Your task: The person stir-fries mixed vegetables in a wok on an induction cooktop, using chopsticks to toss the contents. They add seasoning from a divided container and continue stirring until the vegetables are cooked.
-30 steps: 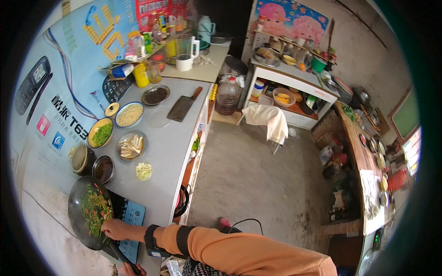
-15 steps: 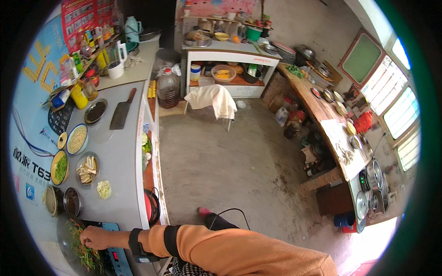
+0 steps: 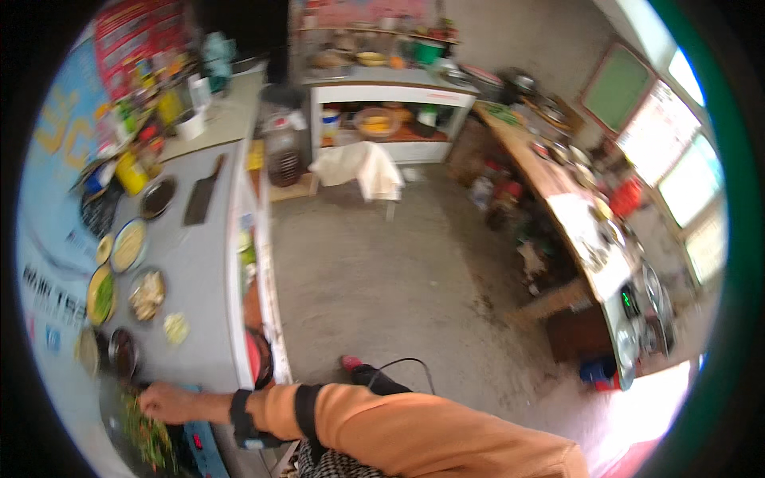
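My right hand (image 3: 163,403) reaches in from the lower right over a dark wok (image 3: 111,422) at the lower left. Its fingers are curled closed, and whatever they hold, if anything, is hidden and blurred. In the wok lie green and reddish-orange shredded pieces of food (image 3: 151,438). The wok sits on an induction cooker (image 3: 205,446) with a lit red display. Behind my hand, close to the wok, stand a dark bowl (image 3: 123,354) and a pot (image 3: 89,350). My left hand is out of view.
On the counter (image 3: 203,279) are a cleaver (image 3: 203,191), chopped white pieces (image 3: 176,327), a bowl of pale strips (image 3: 147,295), a yellow bowl of greens (image 3: 102,295) and a bowl of noodle-like food (image 3: 128,245). A cloth-draped stool (image 3: 358,169) and a long wooden table (image 3: 534,167) stand beyond.
The view has shifted slightly and blurred. My right hand stays over the wok, closed as before, with only a small movement.
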Tool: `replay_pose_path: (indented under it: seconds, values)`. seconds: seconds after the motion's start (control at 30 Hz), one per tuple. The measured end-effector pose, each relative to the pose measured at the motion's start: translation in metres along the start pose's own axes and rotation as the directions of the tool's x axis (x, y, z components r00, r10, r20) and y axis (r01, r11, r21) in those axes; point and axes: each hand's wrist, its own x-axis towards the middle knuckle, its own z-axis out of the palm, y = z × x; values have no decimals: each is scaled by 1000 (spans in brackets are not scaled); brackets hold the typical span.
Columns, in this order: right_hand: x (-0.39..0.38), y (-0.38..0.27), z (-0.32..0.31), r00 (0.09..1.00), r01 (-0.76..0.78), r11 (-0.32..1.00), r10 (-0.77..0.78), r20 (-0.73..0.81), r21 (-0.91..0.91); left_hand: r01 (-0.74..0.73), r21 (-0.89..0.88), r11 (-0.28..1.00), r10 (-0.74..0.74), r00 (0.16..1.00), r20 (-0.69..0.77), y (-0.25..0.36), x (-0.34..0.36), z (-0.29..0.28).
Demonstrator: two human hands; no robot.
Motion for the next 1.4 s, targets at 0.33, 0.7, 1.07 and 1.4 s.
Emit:
replay_pose_path:
  seconds: [0.33, 0.7, 1.07, 1.4]
  values:
    - [-5, -8, -18, 913, -403, 895, 379, 150, 190, -60, -129, 990, 61, 998, 4, 6, -29, 46]
    - [13, 34, 28, 938, -212, 957, 257, 232, -199, -90, -42, 995, 89, 996, -17, 1, -21, 43]
    - [62, 75, 17, 935, -281, 958, 285, 211, -48, -155, 18, 988, 156, 976, -154, 3, -38, 46]
    - [120, 117, 31, 830, -365, 916, 239, 504, 167, -241, -56, 969, 164, 795, -584, -10, -35, 78]
